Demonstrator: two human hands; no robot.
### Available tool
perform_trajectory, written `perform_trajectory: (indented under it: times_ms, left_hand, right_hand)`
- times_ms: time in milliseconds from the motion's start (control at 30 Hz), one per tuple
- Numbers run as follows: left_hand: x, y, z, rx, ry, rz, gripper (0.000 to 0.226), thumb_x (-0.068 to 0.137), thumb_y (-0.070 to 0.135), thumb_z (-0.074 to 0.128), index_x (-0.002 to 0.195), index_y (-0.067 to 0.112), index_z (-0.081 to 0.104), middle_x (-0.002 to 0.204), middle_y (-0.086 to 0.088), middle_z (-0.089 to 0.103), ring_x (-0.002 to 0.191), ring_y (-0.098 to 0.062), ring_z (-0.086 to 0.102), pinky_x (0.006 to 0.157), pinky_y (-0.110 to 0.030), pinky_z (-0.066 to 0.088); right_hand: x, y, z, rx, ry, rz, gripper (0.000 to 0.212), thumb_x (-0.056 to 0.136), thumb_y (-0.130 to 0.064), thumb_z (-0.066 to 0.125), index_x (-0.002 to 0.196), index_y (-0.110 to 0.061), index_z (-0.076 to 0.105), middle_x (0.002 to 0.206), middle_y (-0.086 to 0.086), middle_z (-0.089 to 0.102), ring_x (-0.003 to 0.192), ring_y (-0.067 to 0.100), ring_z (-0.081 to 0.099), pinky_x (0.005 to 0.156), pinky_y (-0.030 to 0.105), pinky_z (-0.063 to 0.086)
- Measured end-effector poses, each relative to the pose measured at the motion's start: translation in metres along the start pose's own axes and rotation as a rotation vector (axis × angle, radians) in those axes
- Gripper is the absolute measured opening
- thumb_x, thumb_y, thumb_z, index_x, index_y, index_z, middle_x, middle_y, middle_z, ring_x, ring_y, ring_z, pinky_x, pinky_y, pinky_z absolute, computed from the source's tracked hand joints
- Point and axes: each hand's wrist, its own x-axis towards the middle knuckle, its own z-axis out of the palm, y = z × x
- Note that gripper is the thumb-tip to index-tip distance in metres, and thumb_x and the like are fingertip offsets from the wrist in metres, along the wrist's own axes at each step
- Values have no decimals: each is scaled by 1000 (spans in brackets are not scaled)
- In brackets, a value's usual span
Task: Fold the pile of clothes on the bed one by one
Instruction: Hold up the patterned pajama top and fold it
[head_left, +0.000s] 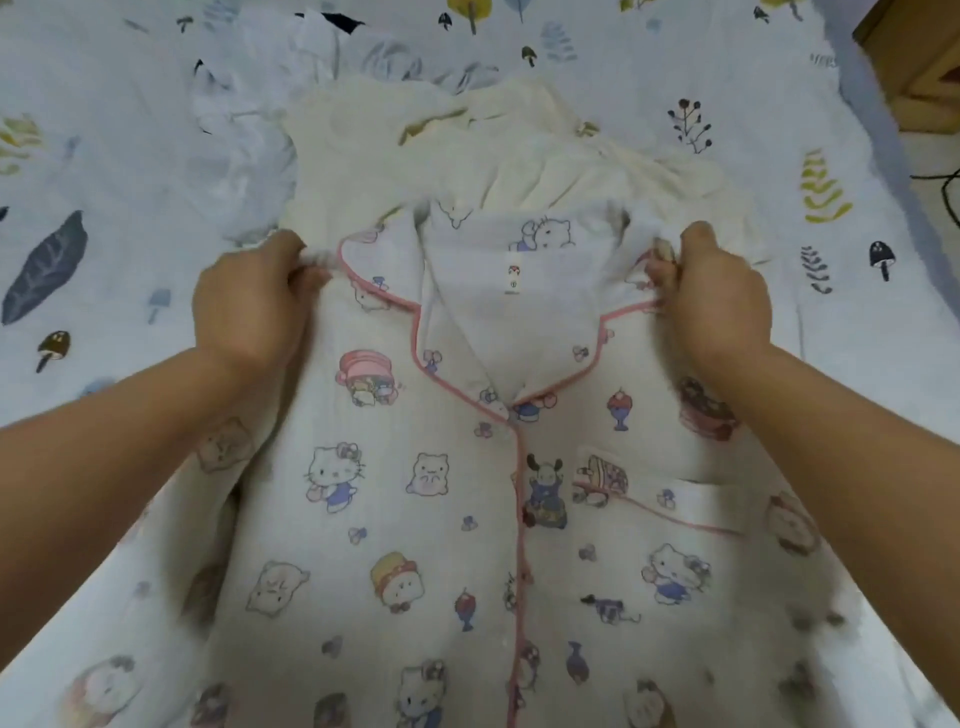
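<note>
A cream pyjama shirt (441, 519) with cartoon prints and pink piping hangs front-side up, spread between my hands, its collar open toward the far side. My left hand (249, 301) grips the shirt's left shoulder beside the collar. At the right shoulder, my right hand (711, 296) grips the fabric the same way. Behind the shirt lies a pile of clothes: a cream garment (467, 145) on top and crumpled white and pale blue pieces (249, 119) to its left.
The bed is covered by a white sheet (104, 218) printed with leaves and mushrooms. A wooden piece of furniture (919, 57) stands at the far right corner, with a dark cable (940, 182) beside it.
</note>
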Motion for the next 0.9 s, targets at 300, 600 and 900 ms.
perform_trajectory:
  times_ms: [300,600,900]
  left_hand:
    - [-89,30,45,90,-260,144,57,89,28,47,138,1,38,146,-26,31,132,-44,32,103,-59,27]
    - [-160,0,61,337,-709,292,71,81,63,-21,143,30,-12,153,-3,-14,141,-32,-7,114,-51,7]
    - [-155,10,-6,-163,-254,125,20,78,4,50,84,0,68,90,-16,65,82,-36,59,74,-41,46]
  right_hand:
    - [-90,-17,50,-33,-148,132,70,92,-35,50,148,-9,17,152,23,14,142,33,12,113,53,11]
    - [-178,3,78,-337,-609,-238,62,84,-63,-8,134,-34,-31,149,1,-29,138,18,-27,110,44,-16]
    - [-179,-69,39,-223,-560,-120,53,98,-25,33,146,-16,13,144,8,33,132,25,31,108,37,26]
